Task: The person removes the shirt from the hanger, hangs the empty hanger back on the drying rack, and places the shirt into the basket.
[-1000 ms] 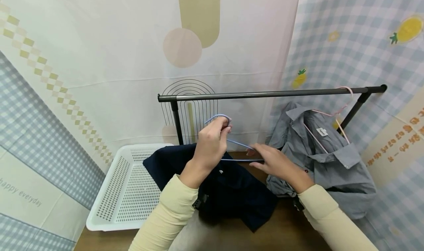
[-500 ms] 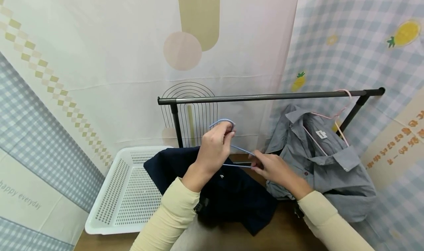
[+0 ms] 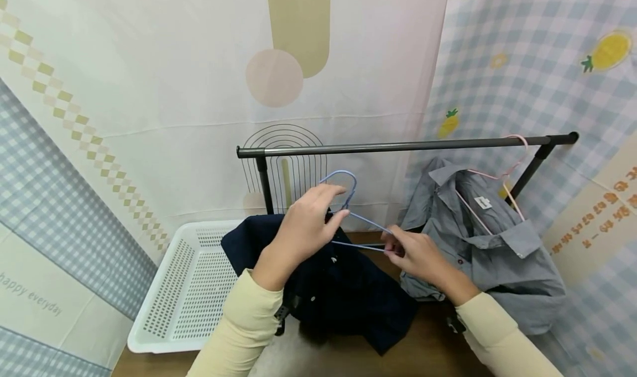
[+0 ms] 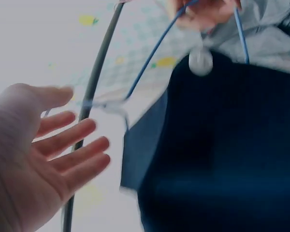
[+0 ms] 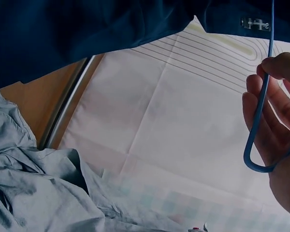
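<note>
Pinching the shoulder bend of a blue wire hanger (image 3: 359, 222), the right hand (image 3: 420, 255) carries it alone; the left hand (image 3: 303, 228) is spread with straight fingers just beside the hook, gripping nothing. The hanger hovers over a navy garment (image 3: 343, 288), which lies partly on a white basket (image 3: 184, 288), below the black rail (image 3: 398, 144). A grey shirt (image 3: 492, 244) hangs from the rail on a pink hanger (image 3: 507, 169). Held at one end only, the hanger could swing or slip, and its hook might snag the navy cloth.
</note>
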Demonstrator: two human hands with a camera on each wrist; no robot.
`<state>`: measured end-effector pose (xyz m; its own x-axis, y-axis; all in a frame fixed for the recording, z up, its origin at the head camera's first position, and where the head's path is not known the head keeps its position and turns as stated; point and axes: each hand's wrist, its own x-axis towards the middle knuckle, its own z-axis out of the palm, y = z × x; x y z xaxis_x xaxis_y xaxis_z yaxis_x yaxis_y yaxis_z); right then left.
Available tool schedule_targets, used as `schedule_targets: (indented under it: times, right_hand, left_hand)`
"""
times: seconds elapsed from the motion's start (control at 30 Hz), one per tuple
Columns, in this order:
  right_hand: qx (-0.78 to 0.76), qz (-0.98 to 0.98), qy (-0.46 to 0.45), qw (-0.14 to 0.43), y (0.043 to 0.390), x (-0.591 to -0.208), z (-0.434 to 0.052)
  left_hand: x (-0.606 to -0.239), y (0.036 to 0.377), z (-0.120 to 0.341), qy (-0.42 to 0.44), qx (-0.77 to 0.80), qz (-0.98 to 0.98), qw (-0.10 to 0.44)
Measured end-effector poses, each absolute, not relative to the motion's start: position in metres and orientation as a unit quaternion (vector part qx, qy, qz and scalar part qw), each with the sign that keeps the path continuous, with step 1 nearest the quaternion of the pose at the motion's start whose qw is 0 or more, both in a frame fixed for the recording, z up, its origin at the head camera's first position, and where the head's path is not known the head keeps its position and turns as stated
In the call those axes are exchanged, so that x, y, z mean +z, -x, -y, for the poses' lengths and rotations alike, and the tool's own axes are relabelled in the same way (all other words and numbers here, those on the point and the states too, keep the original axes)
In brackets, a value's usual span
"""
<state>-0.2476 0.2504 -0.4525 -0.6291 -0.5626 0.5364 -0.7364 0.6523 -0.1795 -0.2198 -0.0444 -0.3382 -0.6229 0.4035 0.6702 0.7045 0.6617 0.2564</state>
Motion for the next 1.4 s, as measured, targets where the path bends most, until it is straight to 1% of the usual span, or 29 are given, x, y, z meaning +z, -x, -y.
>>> schedule_targets:
  times: [0.23,0.33,0.4,0.53,0.8,0.9,1.13,1.33,1.4]
  right_hand:
    - [0.202,0.883,-0.362,0.221,0.242,-0.446,-0.257]
    - [0.204,0.889,-0.351,0.212,0.239,-0.443,-0.259]
    - [0.208,0.891,-0.346,0.207,0.237,-0.442,-0.261]
    - [0.211,0.895,-0.338,0.202,0.233,-0.44,-0.264]
    - [0.206,0.894,-0.334,0.217,0.227,-0.435,-0.268]
    - [0.193,0.897,-0.328,0.223,0.224,-0.432,-0.272]
    - [0.163,0.909,-0.315,0.221,0.219,-0.424,-0.283]
    - [0.162,0.919,-0.298,0.2,0.212,-0.421,-0.298]
    - [0.165,0.926,-0.286,0.184,0.209,-0.419,-0.303]
  left_hand:
    - [-0.34,0.215,0.083,0.286,-0.213,0.916,0.186]
    - [-0.347,0.215,0.095,0.278,-0.201,0.925,0.163]
    - [-0.351,0.216,0.1,0.273,-0.198,0.928,0.159]
    - [-0.359,0.218,0.104,0.267,-0.197,0.927,0.173]
    - [-0.372,0.223,0.108,0.272,-0.207,0.903,0.259]
    - [-0.376,0.225,0.112,0.274,-0.212,0.896,0.279]
    - [-0.381,0.225,0.124,0.265,-0.236,0.887,0.296]
    - [-0.384,0.229,0.133,0.251,-0.254,0.885,0.299]
    - [-0.385,0.231,0.134,0.245,-0.26,0.884,0.3]
